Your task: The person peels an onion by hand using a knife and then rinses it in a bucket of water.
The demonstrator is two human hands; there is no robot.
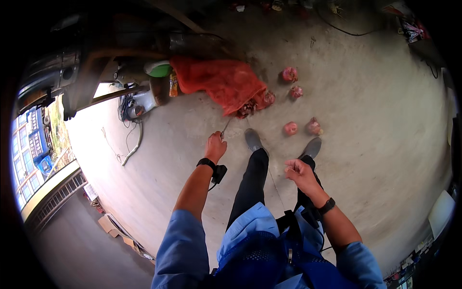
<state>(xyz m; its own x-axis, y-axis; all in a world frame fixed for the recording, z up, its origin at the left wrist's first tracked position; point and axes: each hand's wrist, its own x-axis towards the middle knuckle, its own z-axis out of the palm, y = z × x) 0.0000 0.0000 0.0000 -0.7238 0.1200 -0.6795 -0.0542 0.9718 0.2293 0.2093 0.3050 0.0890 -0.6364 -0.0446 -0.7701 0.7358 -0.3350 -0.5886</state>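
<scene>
My left hand is closed around a thin metal tool, whose narrow end points toward the mouth of a red mesh bag. Whether this tool is a knife or scissors I cannot tell. The bag lies on its side on the floor ahead, with reddish onions showing at its mouth. Loose to the right of it are several more: an onion farthest off, another onion below it, and two nearer my feet, an onion and an onion. My right hand hangs above my right leg, loosely curled, fingers apart, nothing visible in it.
A wooden frame stands at left, with a green-and-white container, an orange packet and a white sack near it. Cables and a pale hose lie on the concrete floor. Flattened cardboard lies at lower left.
</scene>
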